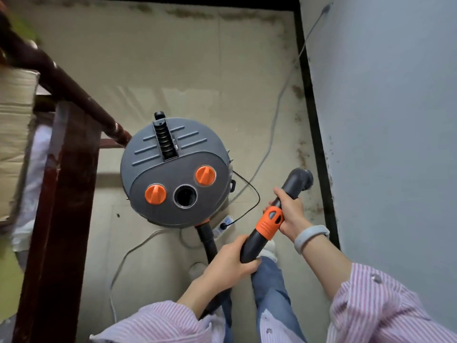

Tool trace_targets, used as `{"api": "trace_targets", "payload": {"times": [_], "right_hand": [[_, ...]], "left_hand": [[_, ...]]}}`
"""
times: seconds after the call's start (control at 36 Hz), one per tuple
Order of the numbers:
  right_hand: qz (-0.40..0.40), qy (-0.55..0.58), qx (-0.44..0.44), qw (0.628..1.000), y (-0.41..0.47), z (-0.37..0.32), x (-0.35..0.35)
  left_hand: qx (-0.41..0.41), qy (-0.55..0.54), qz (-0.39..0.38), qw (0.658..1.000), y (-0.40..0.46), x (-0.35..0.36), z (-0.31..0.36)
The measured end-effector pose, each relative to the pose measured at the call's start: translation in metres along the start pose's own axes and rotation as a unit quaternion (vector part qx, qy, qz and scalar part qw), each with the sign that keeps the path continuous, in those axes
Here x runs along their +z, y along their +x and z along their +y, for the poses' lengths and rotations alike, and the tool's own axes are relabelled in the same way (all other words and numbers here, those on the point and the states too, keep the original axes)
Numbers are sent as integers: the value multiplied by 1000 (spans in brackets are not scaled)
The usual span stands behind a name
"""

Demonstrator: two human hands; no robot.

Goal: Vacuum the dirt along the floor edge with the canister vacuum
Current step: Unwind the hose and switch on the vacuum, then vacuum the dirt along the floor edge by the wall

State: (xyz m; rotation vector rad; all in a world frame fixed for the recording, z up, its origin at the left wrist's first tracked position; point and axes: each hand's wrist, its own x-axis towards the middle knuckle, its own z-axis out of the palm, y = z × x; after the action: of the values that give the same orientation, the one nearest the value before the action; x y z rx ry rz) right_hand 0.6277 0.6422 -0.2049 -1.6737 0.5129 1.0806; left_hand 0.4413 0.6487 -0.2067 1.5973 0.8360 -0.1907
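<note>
A round grey canister vacuum (176,172) with two orange knobs stands on the beige floor in the middle. Its black hose (207,241) runs from its near side toward me. Both hands hold the dark wand (291,186) with an orange collar. My left hand (231,263) grips the lower end, and my right hand (290,214) grips it just above the collar. The wand's elbow tip (303,178) points toward the right floor edge. Dark dirt (303,154) lies along the black skirting (314,125) at the right and along the far edge (222,14).
A dark red wooden railing and post (64,194) stand at the left, close to the canister. A grey wall (395,120) rises on the right. A thin grey cord (277,107) runs across the floor to a white power strip (223,225). My foot (268,251) is below the wand.
</note>
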Motion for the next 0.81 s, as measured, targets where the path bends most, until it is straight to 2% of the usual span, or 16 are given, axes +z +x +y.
{"api": "trace_targets", "payload": {"times": [0.14,0.28,0.42,0.56,0.81], "right_hand": [[-86,-12,-29,996,9,-68,-6],[-127,-31,-59,990,32,-157,-8],[-171,-47,-83,981,61,-254,-6],[-205,-82,-112,969,74,-321,3],[-244,-134,-181,943,63,-429,69]], "left_hand": [[-3,-39,8,999,35,5,59],[-7,-62,15,998,95,6,130],[-19,-71,85,994,170,9,207],[-15,-105,133,985,230,-2,277],[28,-105,220,969,281,-70,342]]}}
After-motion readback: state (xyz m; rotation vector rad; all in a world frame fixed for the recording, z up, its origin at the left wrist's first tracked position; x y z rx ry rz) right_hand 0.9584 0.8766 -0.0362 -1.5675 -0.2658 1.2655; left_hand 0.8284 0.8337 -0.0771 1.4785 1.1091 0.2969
